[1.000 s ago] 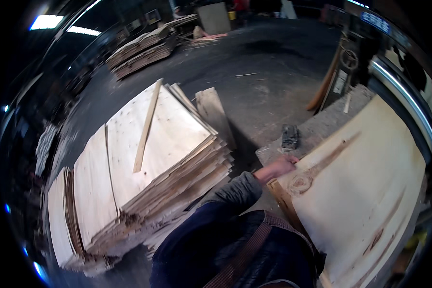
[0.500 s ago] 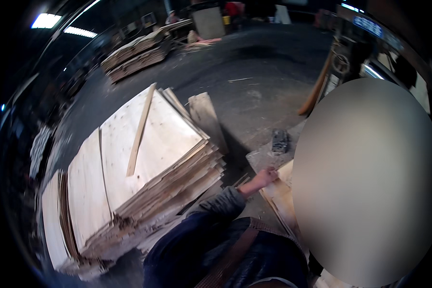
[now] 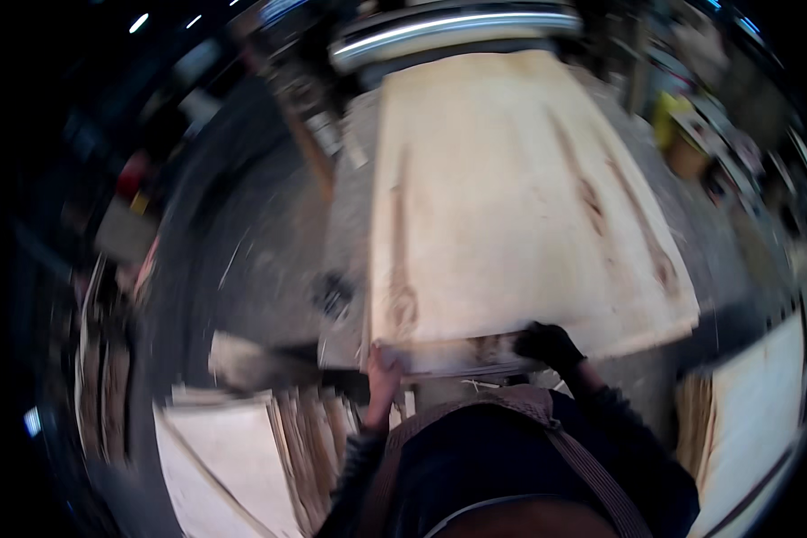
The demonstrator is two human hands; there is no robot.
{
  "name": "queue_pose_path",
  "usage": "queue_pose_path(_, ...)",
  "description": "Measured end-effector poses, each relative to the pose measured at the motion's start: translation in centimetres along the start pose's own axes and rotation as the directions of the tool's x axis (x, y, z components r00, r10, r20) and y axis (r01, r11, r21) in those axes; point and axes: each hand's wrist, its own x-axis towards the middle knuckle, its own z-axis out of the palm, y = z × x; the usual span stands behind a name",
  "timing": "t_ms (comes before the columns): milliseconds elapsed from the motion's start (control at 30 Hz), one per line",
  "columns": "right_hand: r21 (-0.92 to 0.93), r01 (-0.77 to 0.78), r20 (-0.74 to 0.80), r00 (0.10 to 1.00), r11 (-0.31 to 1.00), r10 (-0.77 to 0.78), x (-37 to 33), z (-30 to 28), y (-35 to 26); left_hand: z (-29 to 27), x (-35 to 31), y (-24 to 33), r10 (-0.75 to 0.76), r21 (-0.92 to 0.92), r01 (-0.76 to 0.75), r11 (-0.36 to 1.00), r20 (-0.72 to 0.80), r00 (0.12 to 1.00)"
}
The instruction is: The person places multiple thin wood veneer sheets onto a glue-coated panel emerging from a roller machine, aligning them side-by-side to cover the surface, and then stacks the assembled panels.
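A large pale wood veneer sheet (image 3: 502, 197) with dark knots and streaks lies on a grey worktable (image 3: 345, 224). Its far end reaches a machine with a shiny metal roller (image 3: 457, 31). My left hand (image 3: 384, 372), bare, is closed on the sheet's near left corner. Along the near edge, further right, my right hand (image 3: 547, 346) in a black glove has its fingers curled at the edge; motion blur softens them. Between the hands, layered edges show under the top sheet.
A stack of veneer with a thin strip on top (image 3: 224, 466) stands at the lower left, another veneer stack (image 3: 753, 412) at the lower right. A small dark block (image 3: 332, 294) sits left of the sheet. Containers and clutter (image 3: 690, 148) line the far right.
My view has swung right, from the veneer stack to the worktable. My left hand remains at the sheet's edge. My right hand, not visible before, now shows at the near edge.
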Motion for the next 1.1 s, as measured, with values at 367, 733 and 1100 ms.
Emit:
queue_pose_path(367,-0.111,0.138,-0.224,0.961,0.984,-0.161,-2.0,2.0,0.2,-0.2,0.5,3.5,0.025,0.350,-0.117,0.929,0.257,0.966)
queue_pose_path(733,0.231,0.111,0.016,0.993,0.967,-0.117,-2.4,0.7,0.6,-1.5,1.0,4.3,-0.283,-0.357,0.309,0.881,0.127,0.951)
queue_pose_path(1100,0.346,0.112,0.174,0.968,0.932,-0.181,-3.9,2.7,-1.4,-4.6,3.3,4.3,-0.499,-0.778,0.442,0.446,0.194,0.845)
